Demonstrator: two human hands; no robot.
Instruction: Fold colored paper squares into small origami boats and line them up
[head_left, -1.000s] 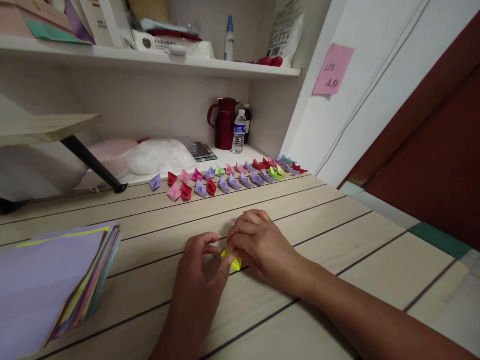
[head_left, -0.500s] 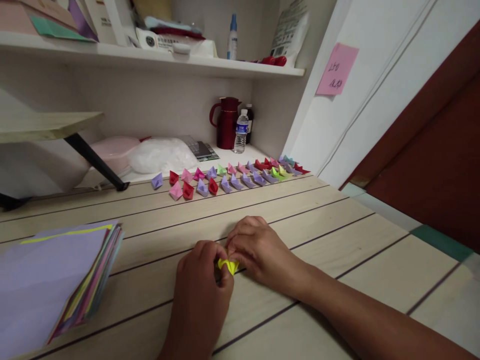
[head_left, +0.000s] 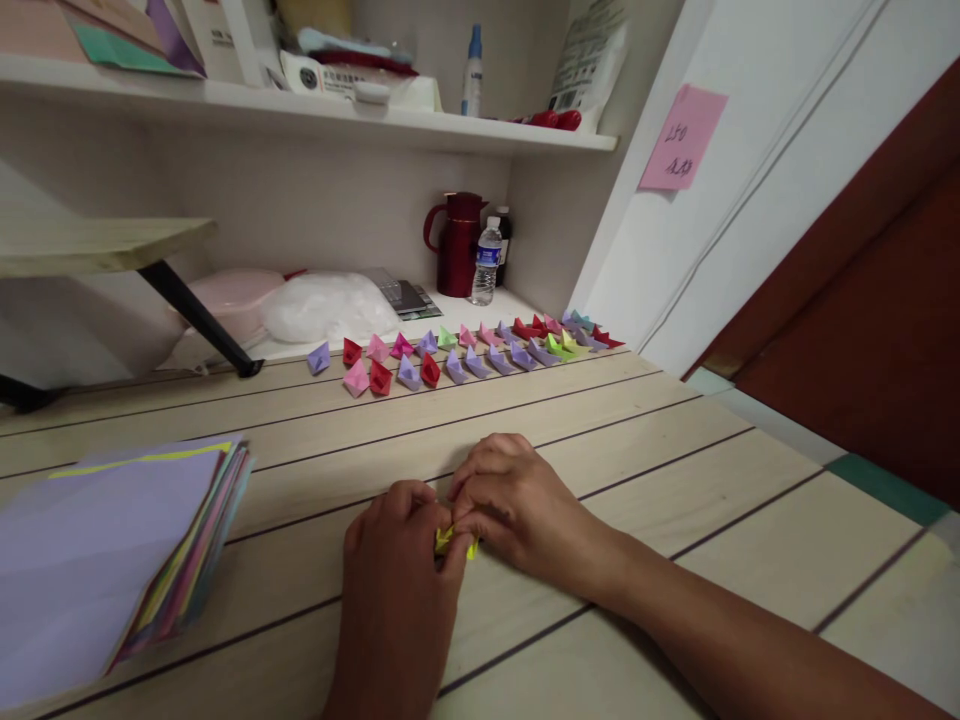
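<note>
A small folded piece of yellow paper (head_left: 445,541) is pinched between my two hands, just above the wooden tabletop (head_left: 600,660). My left hand (head_left: 401,560) grips it from the left with thumb and fingers closed. From the right, my right hand (head_left: 510,495) presses on it, its thumb and forefinger meeting over the paper. Fingers cover most of the paper, so its full shape is hidden. Beyond the hands, several small folded paper boats (head_left: 456,367) in purple, red, pink and green stand in two rows along the table's back edge.
A stack of coloured paper sheets (head_left: 112,560) lies at the left. Behind the boats are a dark red jug (head_left: 457,245), a water bottle (head_left: 487,262) and a white plastic bag (head_left: 330,308). A small raised shelf (head_left: 97,245) on black legs (head_left: 199,315) stands at back left.
The fingers have closed further over the yellow paper, so less of it shows, and my left thumb now lies nearer my right fingers. The view has shifted slightly.
</note>
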